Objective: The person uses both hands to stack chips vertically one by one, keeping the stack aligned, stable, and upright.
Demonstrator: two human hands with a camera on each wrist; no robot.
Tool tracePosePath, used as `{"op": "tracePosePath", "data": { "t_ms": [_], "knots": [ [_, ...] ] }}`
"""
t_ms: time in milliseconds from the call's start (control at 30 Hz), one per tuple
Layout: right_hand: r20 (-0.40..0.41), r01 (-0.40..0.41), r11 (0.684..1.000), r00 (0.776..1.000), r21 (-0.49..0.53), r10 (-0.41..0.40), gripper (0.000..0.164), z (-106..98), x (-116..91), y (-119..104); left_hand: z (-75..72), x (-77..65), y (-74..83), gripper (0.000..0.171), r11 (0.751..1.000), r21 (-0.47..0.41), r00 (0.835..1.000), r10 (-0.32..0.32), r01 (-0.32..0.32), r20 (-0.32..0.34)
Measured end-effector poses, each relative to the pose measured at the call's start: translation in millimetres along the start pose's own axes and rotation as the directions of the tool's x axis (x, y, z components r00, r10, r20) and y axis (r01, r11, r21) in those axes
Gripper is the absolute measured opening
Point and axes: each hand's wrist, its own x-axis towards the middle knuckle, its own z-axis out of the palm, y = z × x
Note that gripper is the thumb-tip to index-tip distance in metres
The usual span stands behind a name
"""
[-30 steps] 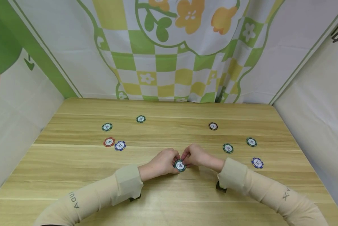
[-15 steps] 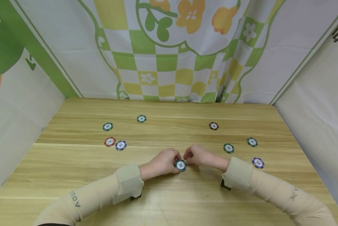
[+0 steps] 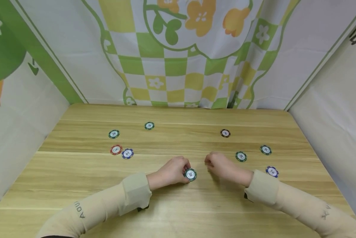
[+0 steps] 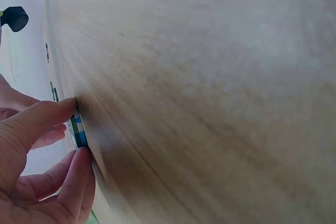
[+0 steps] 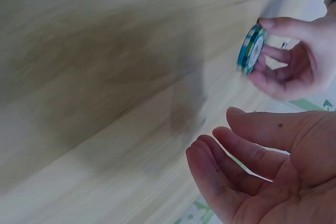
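Note:
Thumb and fingers of my left hand (image 3: 172,170) pinch a short stack of green poker chips (image 3: 190,174) at the table's middle, marked 20 on top. Seen from the right wrist, the stack (image 5: 252,49) looks like two chips lying face to face. My right hand (image 3: 227,169) is a short way to the right, with nothing between its loosely bent fingers (image 5: 207,174). To its right lies a green chip (image 3: 241,156).
Farther right are another green chip (image 3: 265,150) and a blue chip (image 3: 272,172). A dark chip (image 3: 225,133) lies behind. At left are green chips (image 3: 113,134) (image 3: 149,125), a red chip (image 3: 116,149) and a blue chip (image 3: 127,153) on the wooden table (image 3: 178,211).
My right hand has let go of the green chips and moved away to the right. My left hand has stayed in place, still pinching them.

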Motion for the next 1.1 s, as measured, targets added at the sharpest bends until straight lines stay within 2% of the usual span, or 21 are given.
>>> {"op": "tracePosePath", "data": {
  "t_ms": [367,800,1100],
  "knots": [
    [-0.004,-0.039,0.998,0.999,-0.049,0.039,0.018,-15,-14,22,0.4,-0.6,-0.1,0.032,1.0,-0.008,1.0,0.001,-0.001,-0.003],
    [-0.01,-0.148,0.988,0.989,0.039,0.148,0.026,-35,-18,52,3.1,-0.3,-0.7,0.033,1.0,-0.007,1.0,-0.005,0.005,0.001],
    [-0.01,-0.234,0.972,0.972,0.03,0.234,0.033,-42,-24,71,1.1,-0.8,1.1,0.033,1.0,-0.009,1.0,-0.007,0.007,-0.004]
  ]
}}
